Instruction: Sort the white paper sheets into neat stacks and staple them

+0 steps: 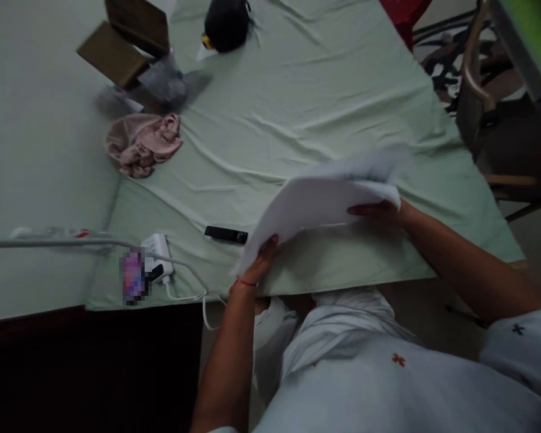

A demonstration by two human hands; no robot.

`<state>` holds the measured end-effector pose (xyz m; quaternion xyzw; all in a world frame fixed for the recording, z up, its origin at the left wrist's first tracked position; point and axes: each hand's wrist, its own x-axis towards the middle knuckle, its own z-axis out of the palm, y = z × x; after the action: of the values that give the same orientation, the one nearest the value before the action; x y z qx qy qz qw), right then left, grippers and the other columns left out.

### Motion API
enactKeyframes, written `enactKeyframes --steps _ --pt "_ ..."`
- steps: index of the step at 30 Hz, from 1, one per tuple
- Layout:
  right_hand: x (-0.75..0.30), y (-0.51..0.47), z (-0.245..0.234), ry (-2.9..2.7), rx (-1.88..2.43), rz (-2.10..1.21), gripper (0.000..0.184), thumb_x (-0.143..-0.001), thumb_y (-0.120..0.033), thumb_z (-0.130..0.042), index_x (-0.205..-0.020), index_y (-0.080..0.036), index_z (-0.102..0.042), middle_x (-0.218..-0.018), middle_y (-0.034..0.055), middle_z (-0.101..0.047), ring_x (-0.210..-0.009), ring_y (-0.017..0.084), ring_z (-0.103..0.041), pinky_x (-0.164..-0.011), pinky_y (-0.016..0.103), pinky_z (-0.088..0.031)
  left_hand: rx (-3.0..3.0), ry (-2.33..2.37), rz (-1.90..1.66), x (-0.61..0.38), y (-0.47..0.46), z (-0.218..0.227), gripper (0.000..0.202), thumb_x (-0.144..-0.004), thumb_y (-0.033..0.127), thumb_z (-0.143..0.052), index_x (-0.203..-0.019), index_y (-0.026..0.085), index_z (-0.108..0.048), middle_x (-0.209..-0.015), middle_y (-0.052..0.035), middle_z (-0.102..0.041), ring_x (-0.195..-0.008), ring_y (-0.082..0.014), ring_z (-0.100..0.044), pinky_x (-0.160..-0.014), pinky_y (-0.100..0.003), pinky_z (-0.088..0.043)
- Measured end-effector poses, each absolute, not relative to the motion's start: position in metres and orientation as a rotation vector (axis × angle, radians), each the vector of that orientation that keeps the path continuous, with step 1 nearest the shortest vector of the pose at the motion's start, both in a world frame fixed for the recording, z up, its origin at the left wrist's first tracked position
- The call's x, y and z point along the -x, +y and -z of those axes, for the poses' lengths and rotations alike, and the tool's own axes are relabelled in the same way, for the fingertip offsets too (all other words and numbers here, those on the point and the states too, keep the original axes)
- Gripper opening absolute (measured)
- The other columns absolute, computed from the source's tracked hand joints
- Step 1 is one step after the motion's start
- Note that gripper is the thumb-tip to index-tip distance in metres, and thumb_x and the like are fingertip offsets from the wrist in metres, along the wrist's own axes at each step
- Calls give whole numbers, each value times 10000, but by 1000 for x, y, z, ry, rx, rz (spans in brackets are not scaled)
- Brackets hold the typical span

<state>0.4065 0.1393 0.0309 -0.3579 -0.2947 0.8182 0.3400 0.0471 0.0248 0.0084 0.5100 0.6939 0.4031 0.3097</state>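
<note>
A wide white sheaf of what looks like paper [311, 201] bends in an arc above the near edge of the table, its far side smeared by motion. My left hand [264, 255], with a red string at the wrist, grips its left end, thumb on the near face. At the other end my right hand [376, 210] holds it, thumb also on the near face and the other fingers hidden behind. A black remote control [226, 234] lies on the tablecloth just left of the sheaf, close to my left hand.
A wrinkled pale green cloth [342, 78] covers the table. To the left are a white power strip [160, 255] with cables, a blurred-out phone [134, 276], and a pink cloth [146, 144]. Farther off stand an open cardboard box [117, 57] and a black case [226, 24]. A chair [505, 138] stands right.
</note>
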Motion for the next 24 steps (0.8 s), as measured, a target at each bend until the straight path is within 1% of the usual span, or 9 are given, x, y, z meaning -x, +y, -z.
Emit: enactKeyframes --steps 2,4,6,8,13,16,20,22,24 --pt "-403 142 -35 -1171 1097 -1823 226 -665 -197 -932 -849 -206 -801 -767 -32 -755 -704 151 -682 -683 244 -610 -1206 1802 -1087 -53 21 -17 499 -783 663 -795 -1018 225 -754 -994 -135 -778 -1138 -339 -717 -1013 -483 -575" --pt "-399 146 -40 -1395 1182 -1659 262 -651 -322 -953 -808 -207 -778 -769 14 -745 -704 189 -668 -642 292 -582 -986 1681 -1112 -61 18 -27 565 -750 725 -798 -971 210 -721 -830 -91 -736 -842 -264 -736 -721 -370 -619" --pt "-394 150 -41 -1558 1235 -1546 321 -713 -475 -888 -734 -198 -726 -707 20 -690 -659 180 -622 -598 294 -531 -750 1587 -1156 -69 16 -35 580 -704 711 -844 -952 214 -680 -704 -7 -649 -565 -154 -609 -450 -252 -474" --pt "-388 154 -38 -1636 1247 -1482 392 -739 -543 -835 -664 -200 -661 -647 0 -615 -619 157 -569 -564 279 -478 -604 1579 -1209 -75 16 -38 569 -676 647 -894 -961 218 -652 -668 48 -585 -480 -94 -505 -363 -197 -343" --pt "-380 154 -20 -1657 1252 -1448 383 -741 -572 -808 -682 -216 -681 -642 1 -596 -633 180 -571 -580 312 -503 -560 1608 -1164 -76 18 -30 635 -597 642 -931 -929 170 -664 -646 52 -578 -443 -64 -453 -327 -178 -275" --pt "-381 153 -17 -1556 1188 -1449 368 -722 -578 -828 -754 -227 -721 -769 21 -697 -793 236 -667 -718 371 -585 -653 1591 -1201 -76 16 -22 635 -527 600 -972 -876 156 -682 -685 26 -628 -459 -58 -457 -349 -182 -323" --pt "-383 154 -15 -1610 1110 -1442 349 -731 -571 -841 -816 -247 -743 -893 18 -756 -976 275 -705 -903 432 -599 -719 1666 -1255 -83 12 -13 551 -547 553 -978 -767 144 -683 -641 13 -634 -470 -63 -464 -391 -187 -357" --pt "-384 155 -14 -1686 1157 -1445 363 -740 -591 -835 -801 -248 -731 -832 13 -740 -947 281 -709 -887 443 -609 -717 1678 -1280 -84 11 -11 531 -563 541 -973 -776 138 -700 -664 -2 -662 -507 -82 -520 -417 -188 -382" --pt "-385 154 -14 -1708 1222 -1486 405 -762 -633 -805 -746 -244 -694 -722 13 -696 -816 264 -701 -786 427 -623 -702 1660 -1297 -84 10 -11 535 -554 525 -976 -826 136 -729 -736 -26 -711 -563 -103 -583 -441 -188 -410"
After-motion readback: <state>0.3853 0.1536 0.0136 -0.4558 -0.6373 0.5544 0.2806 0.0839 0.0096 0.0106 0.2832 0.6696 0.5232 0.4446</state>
